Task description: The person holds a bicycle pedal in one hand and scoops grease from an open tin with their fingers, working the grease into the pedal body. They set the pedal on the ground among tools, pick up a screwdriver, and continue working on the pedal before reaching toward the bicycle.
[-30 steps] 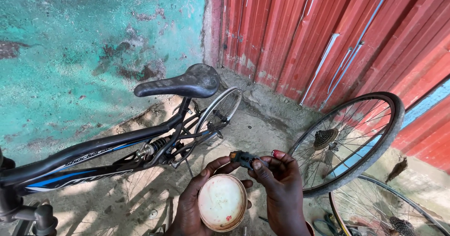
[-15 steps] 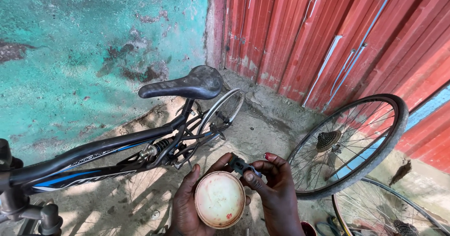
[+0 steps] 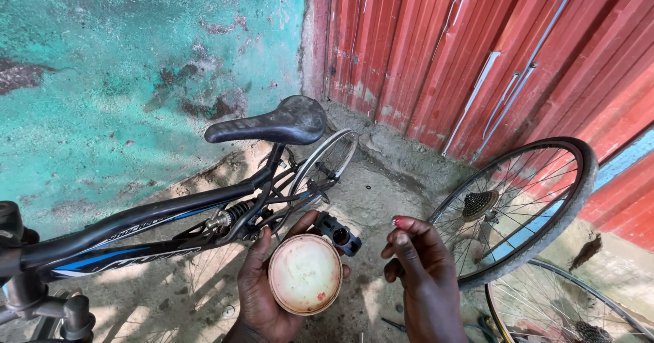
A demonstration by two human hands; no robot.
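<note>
My left hand [image 3: 262,295] holds a round tin with a pale, stained lid [image 3: 304,273], lid facing up. A small dark bicycle part [image 3: 338,234] with a round end rests at the tips of my left fingers, behind the tin. My right hand [image 3: 422,275] hovers just right of the tin with its fingers loosely curled and apart, holding nothing. Both hands are low in the picture, in front of the black bicycle.
A black and blue bicycle [image 3: 170,220] with a black saddle [image 3: 272,121] stands by the turquoise wall [image 3: 136,77]. A loose rear wheel [image 3: 518,207] with sprockets leans on the red metal door [image 3: 490,50]. Another wheel [image 3: 579,316] lies at the bottom right.
My right hand has let go of the small dark part and drawn away to the right. The part now stays with my left hand behind the tin.
</note>
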